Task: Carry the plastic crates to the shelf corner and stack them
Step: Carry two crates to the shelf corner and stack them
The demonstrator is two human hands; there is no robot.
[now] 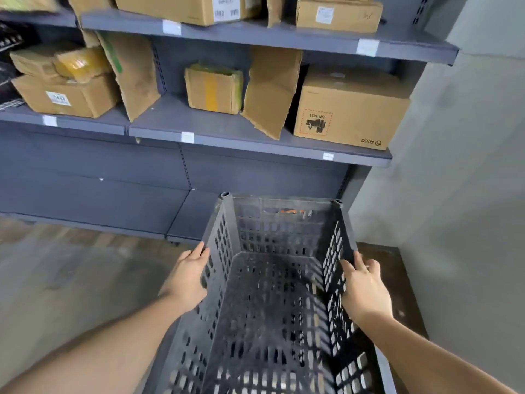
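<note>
Left hand (189,275) is gripping the black crate (272,302) by its left wall. Right hand (366,291) is holding the right wall, grip closed on the rim, near the shelf (255,137).

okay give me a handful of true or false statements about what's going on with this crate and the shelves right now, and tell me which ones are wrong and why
1. Both bare hands grip the dark grey perforated plastic crate, the left hand on its left wall and the right hand on its right wall. True.
2. The crate is full of cardboard boxes. False: its inside is empty.
3. Brown cardboard boxes sit on the grey metal shelves. True.
4. The brown box with the red dashed UN label sits on the floor. False: it is on the middle shelf, at its right end.
5. The crate is bright red. False: it is dark grey.
</note>
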